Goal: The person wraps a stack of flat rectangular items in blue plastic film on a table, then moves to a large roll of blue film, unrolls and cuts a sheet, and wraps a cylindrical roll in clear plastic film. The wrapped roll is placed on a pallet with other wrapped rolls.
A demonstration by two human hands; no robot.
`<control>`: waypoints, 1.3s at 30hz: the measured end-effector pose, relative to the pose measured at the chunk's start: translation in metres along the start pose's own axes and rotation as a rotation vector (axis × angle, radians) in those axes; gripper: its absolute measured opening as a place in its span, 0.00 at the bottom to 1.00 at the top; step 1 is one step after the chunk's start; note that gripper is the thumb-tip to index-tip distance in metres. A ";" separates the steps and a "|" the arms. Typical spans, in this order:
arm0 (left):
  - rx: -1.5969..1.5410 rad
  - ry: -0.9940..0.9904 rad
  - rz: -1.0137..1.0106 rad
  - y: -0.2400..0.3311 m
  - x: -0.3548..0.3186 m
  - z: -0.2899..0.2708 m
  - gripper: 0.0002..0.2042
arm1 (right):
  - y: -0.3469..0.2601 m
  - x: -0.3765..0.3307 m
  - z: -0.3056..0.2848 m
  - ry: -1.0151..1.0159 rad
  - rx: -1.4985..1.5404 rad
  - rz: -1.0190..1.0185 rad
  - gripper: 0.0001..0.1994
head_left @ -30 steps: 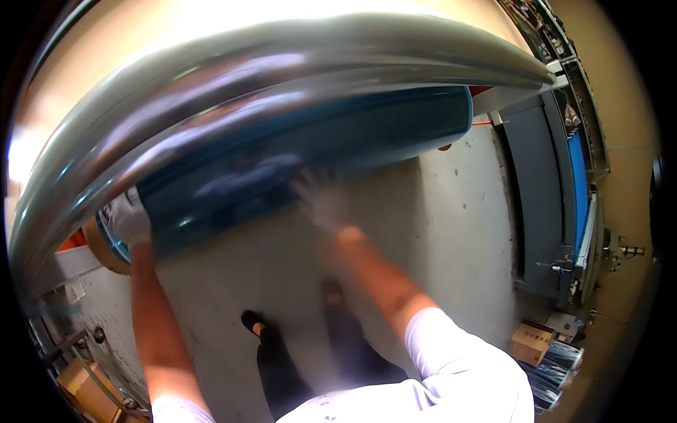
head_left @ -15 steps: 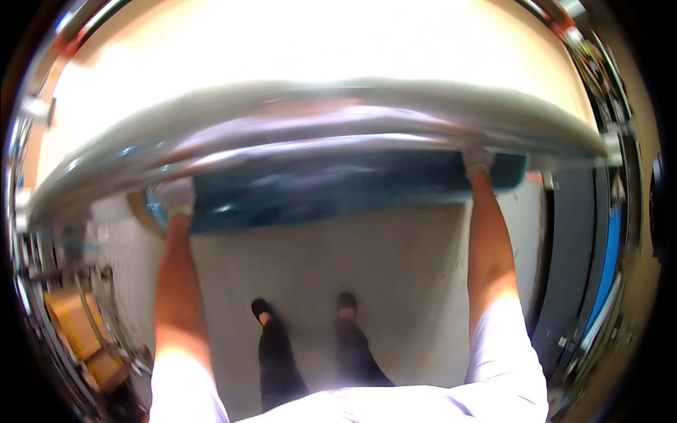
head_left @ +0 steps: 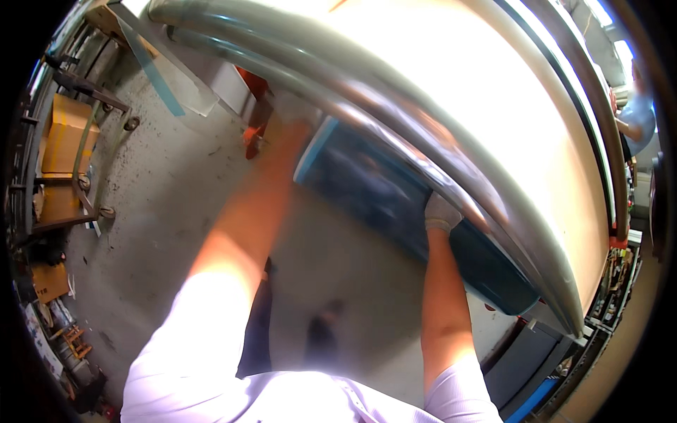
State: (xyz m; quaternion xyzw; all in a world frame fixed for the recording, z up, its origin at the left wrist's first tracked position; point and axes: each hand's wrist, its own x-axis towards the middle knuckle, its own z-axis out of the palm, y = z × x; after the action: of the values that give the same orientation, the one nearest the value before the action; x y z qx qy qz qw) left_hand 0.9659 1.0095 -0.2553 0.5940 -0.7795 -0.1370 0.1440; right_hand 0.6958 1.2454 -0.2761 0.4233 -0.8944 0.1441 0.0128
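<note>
A long dark-blue sheet or roll with glossy film (head_left: 367,176) hangs below a shiny metal roller (head_left: 395,77) and slants down to the right. My right hand (head_left: 443,211), in a pale glove, lies against the blue roll just under the roller. Its fingers are mostly hidden at the gap, so their grip does not show. My left hand (head_left: 295,106), also gloved, is smeared by motion beside the roll's left end. Whether it touches the roll cannot be made out.
A bright, light-coloured table surface (head_left: 522,84) lies behind the roller. To the left stand a wheeled cart with cardboard boxes (head_left: 70,134) and a white panel with a blue-green strip (head_left: 159,77). A grey cabinet (head_left: 529,359) is at lower right. Another person (head_left: 638,120) is at far right.
The view has turned left, so roller and roll now slant. My left hand has come away from its place on the roll's face to its left end. My right hand is nearer the roll's middle.
</note>
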 end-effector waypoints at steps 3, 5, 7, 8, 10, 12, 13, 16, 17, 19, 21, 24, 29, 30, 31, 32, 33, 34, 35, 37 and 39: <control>-0.050 -0.030 -0.154 -0.019 0.037 -0.005 0.15 | 0.028 0.010 0.019 0.042 -0.104 0.047 0.21; -0.061 -0.009 -0.254 -0.018 0.040 -0.002 0.15 | 0.024 0.012 0.015 0.072 -0.187 0.019 0.20; -0.051 0.012 -0.339 -0.026 0.041 -0.001 0.15 | 0.005 0.003 0.010 0.045 -0.203 0.042 0.21; -0.053 0.008 -0.386 -0.036 0.038 0.001 0.15 | -0.024 -0.005 -0.005 0.003 -0.191 0.078 0.21; -0.055 -0.014 -0.429 -0.052 0.039 0.013 0.17 | -0.050 -0.016 -0.019 0.012 -0.193 0.118 0.22; -0.181 0.075 -0.403 -0.051 0.020 0.004 0.20 | -0.036 -0.029 -0.006 0.230 -0.300 -0.096 0.24; -0.245 0.113 -0.399 -0.058 0.011 0.004 0.20 | -0.030 -0.033 -0.001 0.333 -0.347 -0.212 0.25; -0.458 0.378 -0.296 -0.099 -0.034 0.038 0.23 | -0.060 0.003 -0.012 -0.065 -0.185 -0.111 0.25; -0.549 0.462 -0.254 -0.116 -0.050 0.058 0.22 | -0.067 0.018 -0.010 -0.149 -0.162 -0.109 0.24; -0.610 0.492 -0.236 -0.141 -0.072 0.108 0.20 | -0.043 0.065 0.001 -0.145 -0.390 -0.372 0.20; -0.482 0.377 -0.302 -0.182 -0.097 0.154 0.17 | -0.037 0.090 0.027 -0.197 -0.533 -0.582 0.19; -0.741 0.303 -0.381 -0.202 -0.127 0.178 0.18 | -0.031 0.109 0.044 -0.267 -0.447 -0.538 0.20; -0.850 -0.114 -0.546 -0.186 -0.063 0.077 0.21 | -0.075 0.065 0.037 -0.206 -0.330 -0.245 0.23; -0.757 -0.190 -0.352 -0.156 -0.033 0.036 0.22 | -0.098 0.037 0.018 -0.104 -0.347 -0.159 0.24; -0.460 -0.131 0.157 -0.153 0.002 0.027 0.21 | -0.101 0.018 0.021 0.122 -0.281 -0.301 0.26; -0.277 -0.004 0.258 -0.139 0.033 0.021 0.19 | -0.117 -0.003 0.023 0.215 -0.244 -0.368 0.26; -0.310 -0.096 -0.034 -0.097 0.059 0.000 0.20 | -0.122 -0.018 0.026 0.223 -0.263 -0.328 0.26; -0.345 -0.194 -0.319 -0.065 0.076 -0.016 0.23 | -0.124 -0.034 0.028 0.254 -0.261 -0.335 0.28; -0.336 -0.144 -0.379 -0.061 0.075 -0.015 0.24 | -0.128 -0.047 0.029 0.287 -0.258 -0.344 0.29; -0.315 -0.050 -0.499 -0.052 0.059 -0.008 0.27 | -0.127 -0.076 0.034 0.311 -0.252 -0.344 0.32; -0.322 0.033 -0.430 -0.054 0.025 -0.007 0.27 | -0.114 -0.101 0.043 0.301 -0.248 -0.310 0.34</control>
State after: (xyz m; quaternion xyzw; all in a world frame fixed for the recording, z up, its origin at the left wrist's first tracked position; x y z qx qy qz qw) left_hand 1.0102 0.9709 -0.2681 0.7176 -0.6009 -0.2771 0.2169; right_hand 0.8521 1.2415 -0.3036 0.5244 -0.8177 0.0911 0.2194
